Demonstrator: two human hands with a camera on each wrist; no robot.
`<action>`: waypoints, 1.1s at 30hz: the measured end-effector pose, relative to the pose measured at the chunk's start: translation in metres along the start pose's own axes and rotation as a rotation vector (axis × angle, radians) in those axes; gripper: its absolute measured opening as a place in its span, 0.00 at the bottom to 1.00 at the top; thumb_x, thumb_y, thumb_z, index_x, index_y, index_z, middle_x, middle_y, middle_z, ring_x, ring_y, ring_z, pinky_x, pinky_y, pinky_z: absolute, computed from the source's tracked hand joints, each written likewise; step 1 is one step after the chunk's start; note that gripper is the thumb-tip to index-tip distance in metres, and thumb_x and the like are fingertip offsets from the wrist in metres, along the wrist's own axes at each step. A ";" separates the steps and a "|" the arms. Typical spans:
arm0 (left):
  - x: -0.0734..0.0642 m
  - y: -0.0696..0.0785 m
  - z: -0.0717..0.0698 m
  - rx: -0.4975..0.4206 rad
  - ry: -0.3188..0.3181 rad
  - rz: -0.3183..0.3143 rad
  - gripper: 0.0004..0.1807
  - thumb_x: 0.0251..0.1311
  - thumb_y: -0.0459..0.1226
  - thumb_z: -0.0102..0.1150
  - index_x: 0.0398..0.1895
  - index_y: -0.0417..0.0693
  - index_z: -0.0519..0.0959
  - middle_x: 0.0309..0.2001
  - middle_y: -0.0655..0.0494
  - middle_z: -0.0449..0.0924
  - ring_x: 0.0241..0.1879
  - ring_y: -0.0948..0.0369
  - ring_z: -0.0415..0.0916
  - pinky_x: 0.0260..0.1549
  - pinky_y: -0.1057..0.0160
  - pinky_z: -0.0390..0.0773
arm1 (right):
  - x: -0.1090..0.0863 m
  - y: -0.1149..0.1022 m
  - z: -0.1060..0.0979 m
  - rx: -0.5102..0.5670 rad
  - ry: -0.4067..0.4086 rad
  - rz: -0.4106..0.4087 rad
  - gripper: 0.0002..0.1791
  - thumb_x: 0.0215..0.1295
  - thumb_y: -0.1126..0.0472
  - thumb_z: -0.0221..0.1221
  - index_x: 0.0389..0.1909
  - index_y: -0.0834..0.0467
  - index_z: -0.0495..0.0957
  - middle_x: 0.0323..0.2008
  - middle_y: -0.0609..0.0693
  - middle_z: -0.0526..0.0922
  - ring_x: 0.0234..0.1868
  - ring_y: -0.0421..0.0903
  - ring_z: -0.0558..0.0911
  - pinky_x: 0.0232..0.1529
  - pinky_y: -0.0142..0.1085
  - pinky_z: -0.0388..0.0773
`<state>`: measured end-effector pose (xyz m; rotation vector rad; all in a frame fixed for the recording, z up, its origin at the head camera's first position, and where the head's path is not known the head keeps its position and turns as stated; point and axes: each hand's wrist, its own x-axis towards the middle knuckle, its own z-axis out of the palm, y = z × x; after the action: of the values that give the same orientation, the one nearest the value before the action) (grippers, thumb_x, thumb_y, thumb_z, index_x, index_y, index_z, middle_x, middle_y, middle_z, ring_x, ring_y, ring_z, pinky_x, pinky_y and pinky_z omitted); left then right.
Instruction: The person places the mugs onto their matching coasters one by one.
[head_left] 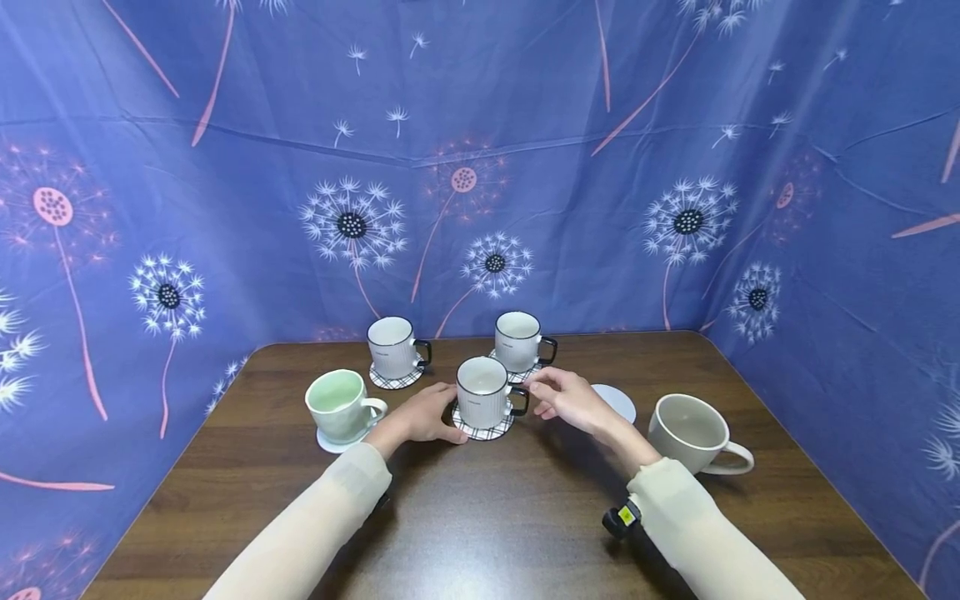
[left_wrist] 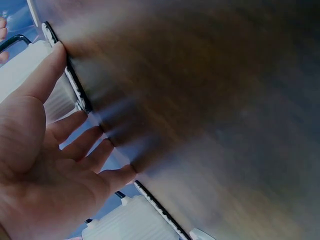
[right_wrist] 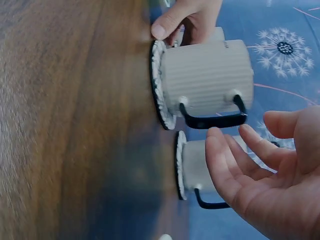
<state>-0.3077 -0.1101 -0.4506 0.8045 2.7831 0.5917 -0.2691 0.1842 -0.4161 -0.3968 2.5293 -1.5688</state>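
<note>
A white ribbed mug [head_left: 482, 398] with a black rim and black handle [right_wrist: 215, 121] stands upright on a round checked coaster [head_left: 483, 431] in the middle of the table. At the coaster's left side is my left hand [head_left: 426, 415]. In the left wrist view, its thumb [left_wrist: 54, 62] touches the coaster's edge and the other fingers are spread, fairly straight, against the tabletop. My right hand [head_left: 572, 402] hovers beside the mug's handle, fingers loosely bent and holding nothing. The right wrist view shows its fingertips [right_wrist: 214, 137] close to the handle; contact cannot be made out.
Behind stand two similar mugs, one left [head_left: 392, 350] and one right [head_left: 517, 343], on checked coasters. A green mug [head_left: 337, 412] sits on a pale coaster at left. A plain pale coaster [head_left: 615, 402] and a large beige mug [head_left: 686, 433] are at right. A blue patterned cloth [head_left: 585, 217] hangs behind.
</note>
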 end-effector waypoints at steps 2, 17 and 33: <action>-0.001 0.001 -0.001 -0.008 -0.001 0.001 0.50 0.57 0.50 0.80 0.77 0.35 0.68 0.74 0.36 0.69 0.75 0.41 0.65 0.75 0.44 0.66 | -0.003 -0.002 -0.005 -0.003 0.002 -0.004 0.18 0.83 0.61 0.53 0.63 0.68 0.77 0.62 0.68 0.82 0.46 0.61 0.89 0.49 0.45 0.89; -0.008 0.015 -0.035 -0.093 0.108 0.081 0.59 0.53 0.50 0.83 0.83 0.40 0.59 0.73 0.35 0.70 0.74 0.42 0.68 0.74 0.41 0.68 | -0.033 -0.024 -0.042 -0.089 0.025 -0.057 0.17 0.82 0.59 0.55 0.62 0.64 0.78 0.58 0.63 0.85 0.49 0.53 0.89 0.53 0.50 0.87; -0.015 0.064 -0.071 -0.032 0.177 0.135 0.57 0.59 0.57 0.77 0.86 0.51 0.57 0.80 0.44 0.63 0.79 0.45 0.61 0.76 0.41 0.64 | -0.073 -0.031 -0.096 -0.090 0.062 -0.077 0.20 0.84 0.55 0.53 0.64 0.65 0.76 0.61 0.64 0.82 0.56 0.45 0.85 0.56 0.37 0.86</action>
<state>-0.2853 -0.0921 -0.3582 0.9840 2.8846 0.7633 -0.2189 0.2748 -0.3470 -0.4683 2.6691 -1.5199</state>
